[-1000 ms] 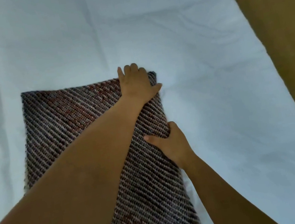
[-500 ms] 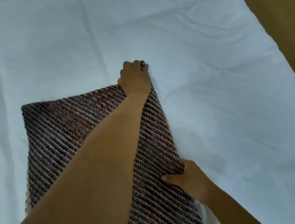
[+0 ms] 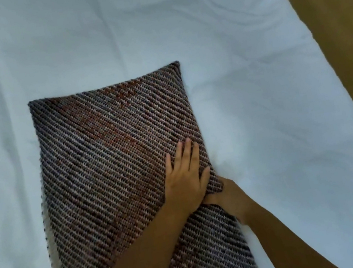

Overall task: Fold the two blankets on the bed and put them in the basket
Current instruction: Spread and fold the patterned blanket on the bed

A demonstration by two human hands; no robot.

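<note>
White bed [image 3: 85,43], left grip [image 3: 186,179] spread flat on folded blanket [image 3: 109,156], right grip [image 3: 231,199] pinching its edge.

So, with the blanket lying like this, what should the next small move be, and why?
Probably slide the left hand up to the far edge and fold that end back toward the body. The blanket lies flat as a long strip on the white sheet, the left hand presses it flat, and the right hand grips its right edge, anchoring it.

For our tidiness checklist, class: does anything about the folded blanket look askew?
The blanket has an uneven left edge: a pale under-layer peeks out near the bottom, so its layers do not line up.
</note>
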